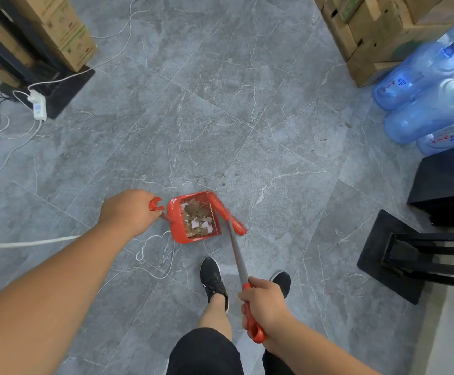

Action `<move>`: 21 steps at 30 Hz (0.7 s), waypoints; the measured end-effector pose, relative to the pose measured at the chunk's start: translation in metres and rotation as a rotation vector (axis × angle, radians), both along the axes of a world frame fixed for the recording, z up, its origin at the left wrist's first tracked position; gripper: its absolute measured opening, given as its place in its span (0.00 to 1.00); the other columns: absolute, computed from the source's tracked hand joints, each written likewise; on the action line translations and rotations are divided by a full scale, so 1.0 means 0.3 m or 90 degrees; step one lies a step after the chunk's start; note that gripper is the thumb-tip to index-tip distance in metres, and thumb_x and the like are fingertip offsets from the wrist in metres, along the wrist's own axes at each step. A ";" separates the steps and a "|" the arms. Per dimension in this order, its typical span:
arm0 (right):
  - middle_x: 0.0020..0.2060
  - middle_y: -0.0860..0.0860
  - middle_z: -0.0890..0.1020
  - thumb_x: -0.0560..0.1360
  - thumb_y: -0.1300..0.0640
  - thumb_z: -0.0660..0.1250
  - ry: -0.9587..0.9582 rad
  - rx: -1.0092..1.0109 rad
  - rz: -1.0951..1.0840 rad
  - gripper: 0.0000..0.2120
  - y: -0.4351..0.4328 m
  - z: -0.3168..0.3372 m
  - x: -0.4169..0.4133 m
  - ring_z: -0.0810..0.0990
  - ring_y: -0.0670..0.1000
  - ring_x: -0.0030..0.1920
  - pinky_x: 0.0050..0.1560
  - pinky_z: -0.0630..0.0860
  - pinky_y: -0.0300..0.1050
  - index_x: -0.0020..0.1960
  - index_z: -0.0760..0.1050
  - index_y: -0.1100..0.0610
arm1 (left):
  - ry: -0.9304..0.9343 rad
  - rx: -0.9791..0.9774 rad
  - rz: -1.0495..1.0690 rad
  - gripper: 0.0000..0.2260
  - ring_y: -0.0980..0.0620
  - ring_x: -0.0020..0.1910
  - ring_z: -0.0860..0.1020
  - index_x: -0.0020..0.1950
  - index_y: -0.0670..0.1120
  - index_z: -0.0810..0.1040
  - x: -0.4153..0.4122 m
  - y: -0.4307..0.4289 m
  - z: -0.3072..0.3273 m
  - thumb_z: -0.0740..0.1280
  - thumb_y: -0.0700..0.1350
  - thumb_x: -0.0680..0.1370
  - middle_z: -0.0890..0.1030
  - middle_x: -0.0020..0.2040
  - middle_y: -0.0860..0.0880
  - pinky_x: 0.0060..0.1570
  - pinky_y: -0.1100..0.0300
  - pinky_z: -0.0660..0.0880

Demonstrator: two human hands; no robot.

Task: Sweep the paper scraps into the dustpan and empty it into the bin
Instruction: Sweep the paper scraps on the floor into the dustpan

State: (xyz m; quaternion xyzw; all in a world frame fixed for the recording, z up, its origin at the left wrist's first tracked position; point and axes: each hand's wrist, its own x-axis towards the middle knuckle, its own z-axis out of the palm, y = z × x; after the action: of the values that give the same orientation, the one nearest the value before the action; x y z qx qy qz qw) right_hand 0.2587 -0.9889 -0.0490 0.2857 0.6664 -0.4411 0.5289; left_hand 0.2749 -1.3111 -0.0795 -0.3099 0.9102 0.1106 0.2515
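Observation:
A red dustpan (pixel 175 226) sits on the grey tiled floor just ahead of my feet, holding several brown and white paper scraps (pixel 197 219). My left hand (pixel 129 211) is closed around the top of the dustpan's upright handle (pixel 156 204). My right hand (pixel 265 303) grips the red and silver handle of a broom (pixel 236 253). The broom's red head (pixel 228 215) rests against the dustpan's right edge. No bin is in view.
A white cable (pixel 152 255) loops on the floor beside the dustpan and runs left under my arm. A power strip (pixel 38 104) and cardboard boxes (pixel 66 33) stand far left. More boxes (pixel 369 31), blue water jugs (pixel 421 104) and black stands (pixel 399 255) line the right.

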 end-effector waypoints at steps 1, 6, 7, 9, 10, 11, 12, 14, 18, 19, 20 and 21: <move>0.27 0.53 0.65 0.74 0.71 0.59 0.016 0.001 0.001 0.08 -0.001 -0.002 -0.007 0.62 0.51 0.24 0.25 0.61 0.43 0.42 0.67 0.60 | 0.008 0.003 0.013 0.12 0.48 0.39 0.78 0.40 0.51 0.78 0.010 0.004 0.003 0.67 0.58 0.77 0.78 0.38 0.53 0.36 0.58 0.72; 0.27 0.54 0.67 0.76 0.69 0.58 0.085 0.047 0.092 0.10 -0.037 -0.034 -0.101 0.66 0.51 0.20 0.26 0.66 0.46 0.55 0.73 0.63 | 0.026 0.036 0.100 0.13 0.47 0.39 0.78 0.38 0.51 0.77 0.058 0.047 0.019 0.68 0.58 0.76 0.76 0.36 0.52 0.37 0.57 0.72; 0.28 0.54 0.67 0.77 0.68 0.58 0.087 0.053 0.108 0.10 -0.047 -0.044 -0.130 0.66 0.50 0.19 0.24 0.66 0.43 0.56 0.73 0.63 | 0.029 0.038 0.123 0.13 0.47 0.39 0.77 0.37 0.51 0.77 0.067 0.058 0.020 0.68 0.58 0.76 0.76 0.36 0.53 0.37 0.58 0.71; 0.30 0.55 0.68 0.77 0.67 0.57 0.085 0.072 0.149 0.10 -0.067 -0.071 -0.190 0.68 0.51 0.19 0.21 0.64 0.38 0.56 0.72 0.60 | 0.037 0.038 0.158 0.14 0.47 0.39 0.76 0.36 0.51 0.76 0.083 0.081 0.020 0.69 0.58 0.76 0.75 0.35 0.53 0.37 0.58 0.70; 0.30 0.55 0.67 0.77 0.67 0.57 0.083 0.077 0.163 0.10 -0.077 -0.087 -0.217 0.68 0.51 0.19 0.20 0.64 0.37 0.56 0.72 0.60 | 0.040 0.039 0.169 0.13 0.47 0.39 0.75 0.36 0.51 0.76 0.092 0.095 0.021 0.69 0.58 0.76 0.74 0.34 0.54 0.38 0.58 0.71; 0.29 0.55 0.67 0.77 0.67 0.57 0.080 0.077 0.172 0.10 -0.086 -0.103 -0.243 0.68 0.51 0.19 0.20 0.63 0.37 0.56 0.71 0.59 | 0.042 0.043 0.178 0.13 0.47 0.38 0.76 0.37 0.51 0.76 0.100 0.110 0.023 0.69 0.57 0.76 0.74 0.34 0.54 0.38 0.57 0.71; 0.29 0.54 0.67 0.77 0.67 0.57 0.077 0.077 0.180 0.10 -0.096 -0.120 -0.263 0.68 0.51 0.19 0.20 0.63 0.36 0.56 0.71 0.59 | 0.045 0.049 0.188 0.12 0.48 0.38 0.76 0.37 0.51 0.76 0.109 0.126 0.022 0.69 0.57 0.76 0.75 0.34 0.54 0.38 0.57 0.72; 0.29 0.54 0.67 0.77 0.67 0.57 0.073 0.075 0.202 0.08 -0.115 -0.149 -0.288 0.67 0.50 0.19 0.20 0.62 0.36 0.52 0.71 0.59 | 0.044 0.055 0.208 0.12 0.48 0.36 0.76 0.36 0.51 0.76 0.126 0.159 0.023 0.69 0.55 0.76 0.76 0.34 0.53 0.36 0.58 0.71; 0.29 0.54 0.67 0.77 0.68 0.56 0.034 0.062 0.236 0.07 -0.104 -0.193 -0.258 0.66 0.50 0.18 0.20 0.60 0.36 0.52 0.71 0.63 | 0.023 0.040 0.223 0.11 0.47 0.37 0.77 0.37 0.50 0.76 0.139 0.219 0.016 0.69 0.55 0.75 0.76 0.34 0.53 0.36 0.57 0.72; 0.29 0.55 0.67 0.77 0.69 0.56 0.018 0.056 0.246 0.07 -0.086 -0.194 -0.237 0.66 0.50 0.18 0.19 0.60 0.35 0.52 0.71 0.64 | 0.018 0.037 0.223 0.11 0.47 0.37 0.78 0.37 0.50 0.77 0.133 0.237 0.014 0.69 0.55 0.75 0.77 0.34 0.53 0.37 0.57 0.72; 0.30 0.55 0.67 0.77 0.69 0.56 0.000 0.049 0.254 0.07 -0.072 -0.193 -0.210 0.66 0.50 0.19 0.19 0.61 0.35 0.52 0.71 0.64 | 0.015 0.033 0.223 0.11 0.47 0.37 0.78 0.37 0.50 0.77 0.127 0.246 0.014 0.68 0.55 0.75 0.77 0.34 0.52 0.37 0.57 0.73; 0.29 0.55 0.67 0.76 0.69 0.56 -0.018 0.038 0.254 0.06 -0.058 -0.189 -0.182 0.66 0.50 0.19 0.19 0.61 0.35 0.50 0.71 0.63 | 0.013 0.030 0.224 0.12 0.48 0.37 0.78 0.37 0.50 0.76 0.119 0.253 0.015 0.68 0.55 0.76 0.77 0.34 0.52 0.37 0.57 0.73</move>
State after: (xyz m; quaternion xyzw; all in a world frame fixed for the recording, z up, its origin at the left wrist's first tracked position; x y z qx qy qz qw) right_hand 0.2040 -1.0063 -0.1057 0.1698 0.7151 -0.3035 0.6064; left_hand 0.3107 -1.2350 -0.0750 -0.4573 0.8416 0.1778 0.2259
